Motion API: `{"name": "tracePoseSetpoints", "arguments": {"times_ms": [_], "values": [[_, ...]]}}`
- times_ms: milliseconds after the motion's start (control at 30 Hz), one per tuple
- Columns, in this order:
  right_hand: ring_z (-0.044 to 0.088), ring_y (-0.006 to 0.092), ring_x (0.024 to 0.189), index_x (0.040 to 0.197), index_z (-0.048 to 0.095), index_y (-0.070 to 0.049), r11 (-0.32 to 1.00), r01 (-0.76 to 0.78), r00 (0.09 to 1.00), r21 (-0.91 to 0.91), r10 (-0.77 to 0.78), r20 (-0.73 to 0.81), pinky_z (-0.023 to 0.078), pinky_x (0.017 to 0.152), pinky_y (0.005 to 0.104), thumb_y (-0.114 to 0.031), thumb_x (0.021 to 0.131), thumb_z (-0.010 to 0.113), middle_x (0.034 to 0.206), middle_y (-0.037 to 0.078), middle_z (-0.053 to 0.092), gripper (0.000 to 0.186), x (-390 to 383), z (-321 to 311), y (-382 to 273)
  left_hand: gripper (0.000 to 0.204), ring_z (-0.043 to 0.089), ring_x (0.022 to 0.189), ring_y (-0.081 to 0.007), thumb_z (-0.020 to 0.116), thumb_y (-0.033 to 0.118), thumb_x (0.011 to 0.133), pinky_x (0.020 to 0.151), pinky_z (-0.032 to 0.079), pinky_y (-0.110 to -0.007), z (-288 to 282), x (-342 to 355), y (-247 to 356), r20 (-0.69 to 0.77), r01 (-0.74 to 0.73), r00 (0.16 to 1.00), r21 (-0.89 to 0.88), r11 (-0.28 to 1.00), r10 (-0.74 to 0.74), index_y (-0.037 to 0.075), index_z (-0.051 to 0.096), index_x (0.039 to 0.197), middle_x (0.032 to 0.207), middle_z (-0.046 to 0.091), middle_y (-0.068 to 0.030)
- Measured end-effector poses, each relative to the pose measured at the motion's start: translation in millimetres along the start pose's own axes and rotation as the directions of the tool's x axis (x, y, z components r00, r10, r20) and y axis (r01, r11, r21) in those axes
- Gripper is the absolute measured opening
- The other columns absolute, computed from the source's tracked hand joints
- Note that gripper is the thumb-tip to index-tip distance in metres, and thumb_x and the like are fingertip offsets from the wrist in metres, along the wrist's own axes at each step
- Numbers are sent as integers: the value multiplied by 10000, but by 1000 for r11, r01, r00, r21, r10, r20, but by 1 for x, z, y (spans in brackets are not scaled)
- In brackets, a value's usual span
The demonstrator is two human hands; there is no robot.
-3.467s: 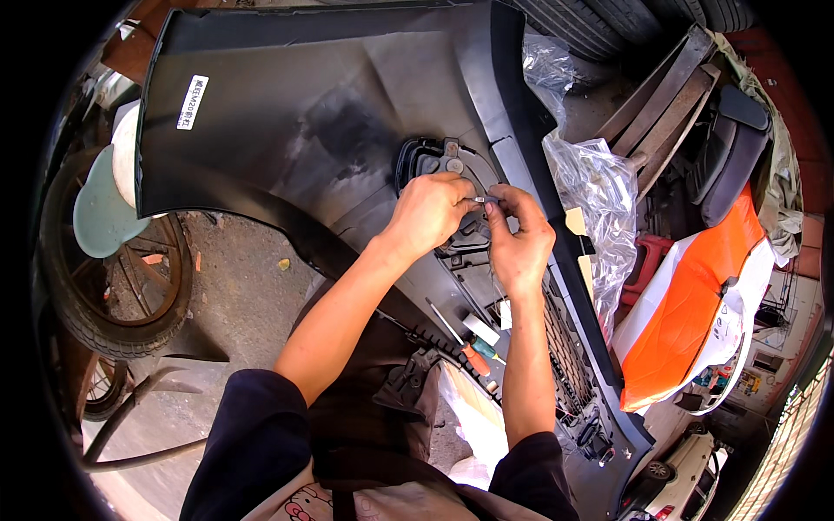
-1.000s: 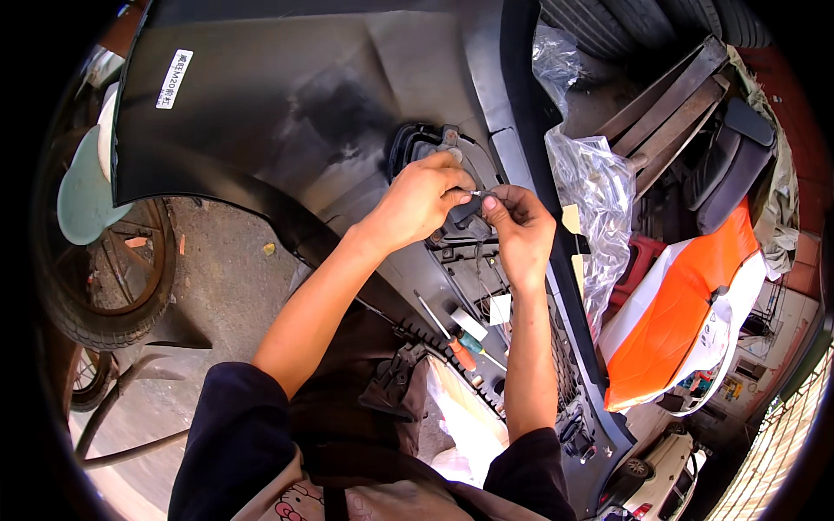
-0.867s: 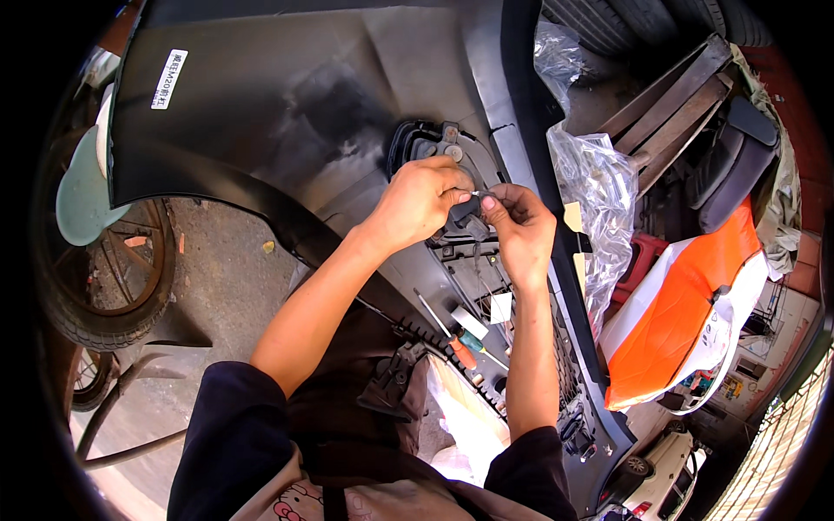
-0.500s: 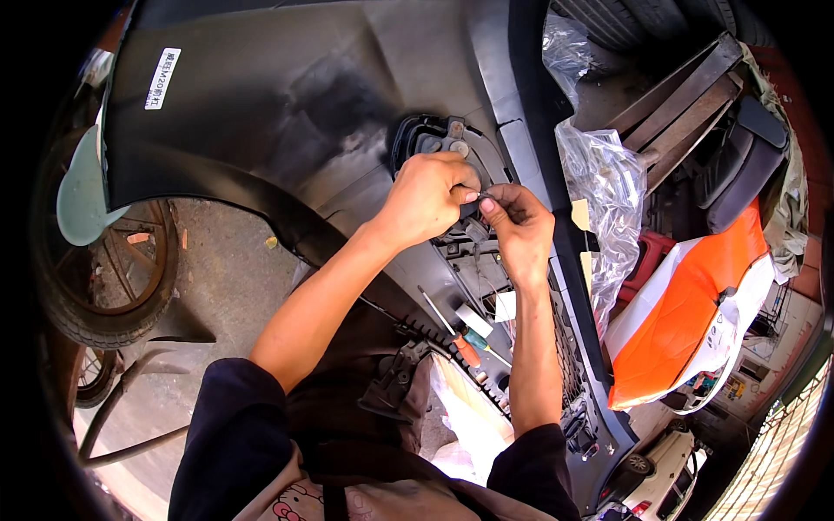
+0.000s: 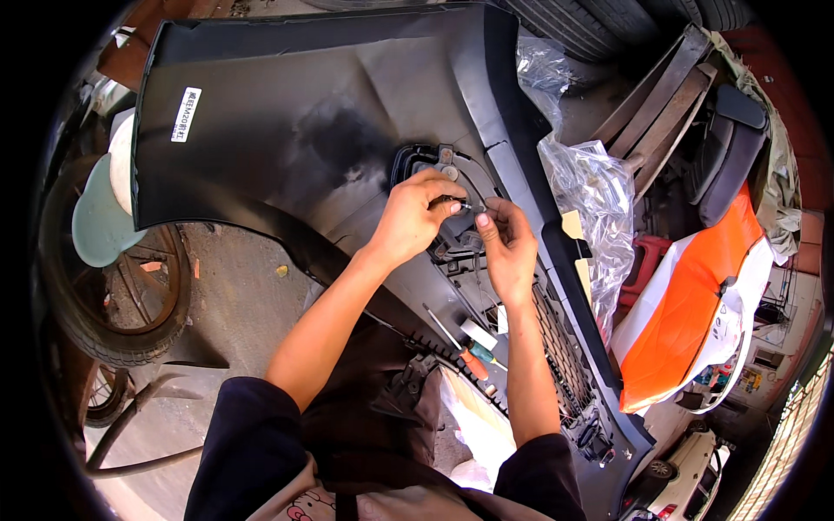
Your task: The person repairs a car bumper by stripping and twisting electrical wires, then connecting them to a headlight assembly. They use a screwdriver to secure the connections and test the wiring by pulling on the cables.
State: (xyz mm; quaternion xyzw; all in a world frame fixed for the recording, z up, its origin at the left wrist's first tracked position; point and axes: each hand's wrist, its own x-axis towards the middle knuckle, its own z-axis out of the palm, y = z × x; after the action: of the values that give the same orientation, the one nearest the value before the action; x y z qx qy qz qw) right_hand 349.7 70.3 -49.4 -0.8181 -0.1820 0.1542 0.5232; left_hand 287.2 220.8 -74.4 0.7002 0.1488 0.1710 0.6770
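My left hand (image 5: 410, 217) pinches a small dark wired piece with a pale bit (image 5: 466, 206) between thumb and fingers. My right hand (image 5: 509, 243), fingers curled, grips the same piece at its right end. Both are over a black lamp housing (image 5: 419, 160) set in a large dark plastic car bumper (image 5: 261, 95), which carries a white label (image 5: 186, 114). Below my hands, an orange-handled screwdriver (image 5: 474, 365), a green-handled one (image 5: 483, 352) and a small white box (image 5: 479, 332) lie on the bumper, near a black mesh grille (image 5: 563, 356).
Left are a bicycle wheel (image 5: 152, 326) and pale green disc (image 5: 102, 221). Right are crumpled plastic wrap (image 5: 591, 200), metal bars (image 5: 651, 104), dark seat (image 5: 728, 156) and orange-white padded item (image 5: 673, 339). Tyres (image 5: 599, 26) lie at the top, a white car (image 5: 673, 473) lower right.
The view has shifted slightly, showing the bumper lower. My fingertips have drawn a little apart from their closer grouping half a second ago, so more of the small piece shows between them.
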Motion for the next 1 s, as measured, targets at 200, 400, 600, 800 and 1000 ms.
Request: {"name": "tracePoseSetpoints", "arguments": {"times_ms": [200, 400, 600, 800, 1000], "values": [[602, 237, 781, 1149, 554, -4, 966, 80, 993, -247, -98, -60, 486, 739, 353, -236, 898, 644, 873, 131, 594, 354, -30, 10, 7, 126, 534, 682, -86, 659, 35, 856, 599, 451, -227, -20, -9, -6, -152, 26, 988, 1, 1000, -26, -26, 669, 966, 897, 569, -49], [586, 204, 736, 1012, 641, -7, 942, 187, 949, -279, -247, -198, 475, 685, 322, -154, 892, 640, 858, 121, 591, 190, -14, 15, -4, 118, 557, 731, -150, 685, 60, 831, 652, 434, -268, -10, -10, 1, -42, -54, 997, 121, 991, 60, 13, 694, 938, 861, 614, -61], [565, 271, 769, 961, 674, -58, 765, 349, 913, -541, -408, 11, 458, 706, 386, -151, 800, 679, 818, 77, 548, 186, 11, 3, -27, 147, 586, 706, -242, 707, 43, 760, 653, 455, -339, 0, -11, 3, -42, -136, 985, 414, 900, 168, 18, 691, 904, 840, 607, -103], [565, 242, 811, 955, 684, -88, 576, 533, 824, -620, -520, 226, 444, 755, 366, -142, 763, 702, 842, 59, 551, 199, 18, -1, -38, 194, 597, 741, -296, 765, 99, 686, 664, 464, -391, 5, -3, 7, -123, 122, 988, 298, 947, -89, 39, 663, 839, 834, 593, -105], [571, 233, 845, 965, 681, -90, 652, 525, 842, -547, -490, 225, 448, 763, 364, -135, 762, 692, 877, 43, 573, 208, 24, 1, -21, 378, 487, 629, -187, 771, 27, 686, 608, 442, -329, 6, 3, -6, -118, -16, 992, 266, 964, 48, 23, 611, 1029, 802, 528, -72]]}}
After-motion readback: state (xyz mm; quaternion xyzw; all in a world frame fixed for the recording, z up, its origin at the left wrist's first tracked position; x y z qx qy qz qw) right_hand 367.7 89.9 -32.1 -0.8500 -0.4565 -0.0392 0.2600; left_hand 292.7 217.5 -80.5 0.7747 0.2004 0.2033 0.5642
